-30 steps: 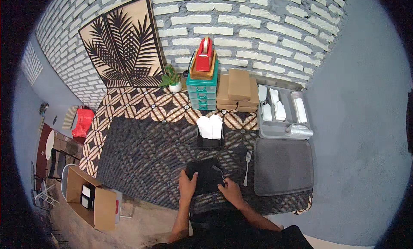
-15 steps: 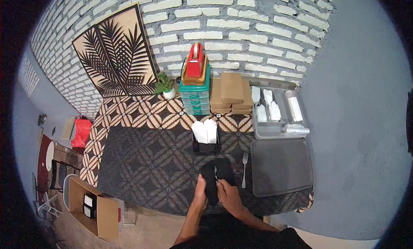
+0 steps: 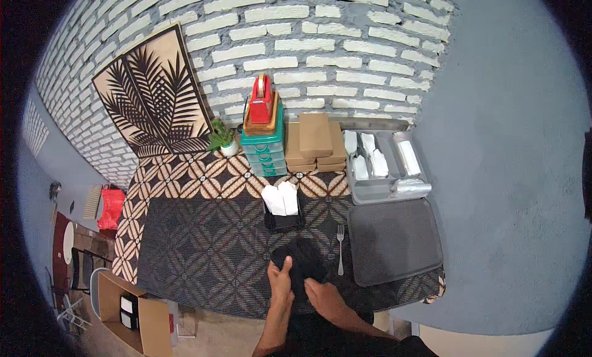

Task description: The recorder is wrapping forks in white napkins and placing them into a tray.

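A soft black cloth (image 3: 305,255) is bunched between my hands near the front of the table. My left hand (image 3: 280,284) grips its left side, thumb up. On its lower right, my right hand (image 3: 325,296) pinches the cloth; whether a utensil lies inside the folds is hidden. To the right of the cloth, a metal fork (image 3: 340,252) lies on the dark mesh mat (image 3: 197,252), tines pointing away from me. Just beyond the cloth stands a black basket (image 3: 285,222) with white folded pieces (image 3: 280,200) sticking up from it.
A dark grey tray (image 3: 394,243) lies at the right, with a grey compartment organizer (image 3: 377,195) of white and wrapped items behind it. Cardboard boxes (image 3: 316,135), teal drawers (image 3: 265,153), a red tape dispenser (image 3: 261,104) and a potted plant (image 3: 229,148) line the wall.
The metal utensil that showed at the cloth between my hands is no longer visible. My left hand has shifted and the cloth looks more bunched. The whole view has moved slightly.
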### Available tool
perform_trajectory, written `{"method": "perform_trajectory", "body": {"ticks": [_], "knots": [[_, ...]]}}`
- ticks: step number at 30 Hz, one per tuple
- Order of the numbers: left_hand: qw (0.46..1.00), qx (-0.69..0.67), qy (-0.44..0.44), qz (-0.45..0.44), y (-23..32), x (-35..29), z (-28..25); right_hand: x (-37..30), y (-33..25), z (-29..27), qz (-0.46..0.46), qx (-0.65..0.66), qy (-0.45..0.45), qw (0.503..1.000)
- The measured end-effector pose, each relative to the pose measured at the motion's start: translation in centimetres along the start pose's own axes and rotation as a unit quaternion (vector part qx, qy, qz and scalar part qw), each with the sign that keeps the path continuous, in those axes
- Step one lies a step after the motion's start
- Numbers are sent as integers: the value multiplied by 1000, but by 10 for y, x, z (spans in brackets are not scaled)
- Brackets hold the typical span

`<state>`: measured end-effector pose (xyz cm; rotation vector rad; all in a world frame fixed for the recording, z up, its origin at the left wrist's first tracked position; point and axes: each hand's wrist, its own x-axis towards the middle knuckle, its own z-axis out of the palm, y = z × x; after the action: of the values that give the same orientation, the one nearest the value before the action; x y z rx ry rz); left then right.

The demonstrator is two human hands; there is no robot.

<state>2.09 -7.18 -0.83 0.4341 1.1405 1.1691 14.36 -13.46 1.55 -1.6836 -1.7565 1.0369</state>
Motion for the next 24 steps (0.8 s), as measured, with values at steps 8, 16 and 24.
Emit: {"method": "perform_trajectory", "body": {"ticks": [8,16,24], "knots": [[985,-40,47,162,60,30,-37,-35,-26,-40,122,171,-21,978],[994,55,-89,39,27,-27,11,-7,-3,9,-1,-17,34,999],[940,148,142,271,32,-2,0,-26,-34,-30,19,85,-65,994]]}}
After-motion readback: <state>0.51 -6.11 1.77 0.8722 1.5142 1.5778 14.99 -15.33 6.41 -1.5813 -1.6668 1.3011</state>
